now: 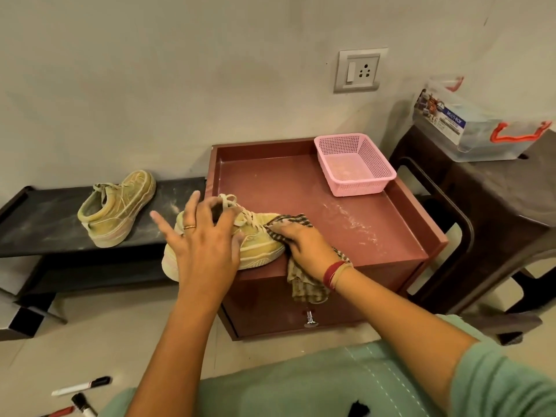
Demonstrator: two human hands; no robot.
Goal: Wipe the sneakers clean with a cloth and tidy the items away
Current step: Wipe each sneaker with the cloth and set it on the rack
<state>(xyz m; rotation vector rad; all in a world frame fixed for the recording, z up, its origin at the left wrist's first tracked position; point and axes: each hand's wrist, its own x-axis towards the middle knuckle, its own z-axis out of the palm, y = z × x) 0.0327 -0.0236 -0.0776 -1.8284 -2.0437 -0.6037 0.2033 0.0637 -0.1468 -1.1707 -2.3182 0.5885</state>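
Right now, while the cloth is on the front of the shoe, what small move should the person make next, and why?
Probably slide the cloth back along the side of the sneaker, toward the heel. The right hand presses the cloth on the toe and the left hand holds the sneaker at the laces, so it seems steady, and the side panel looks dusty.

Domestic room in a home. Evidence: painted wall with switched socket (360, 70); low black shelf (45, 224) bearing a sneaker (117, 212); maroon drawer cabinet (376, 230), pink plastic basket (361, 186) at its tabletop's far right corner; brown plastic stool (496, 200) carrying a storage box (469, 130); tiled floor (105, 341).
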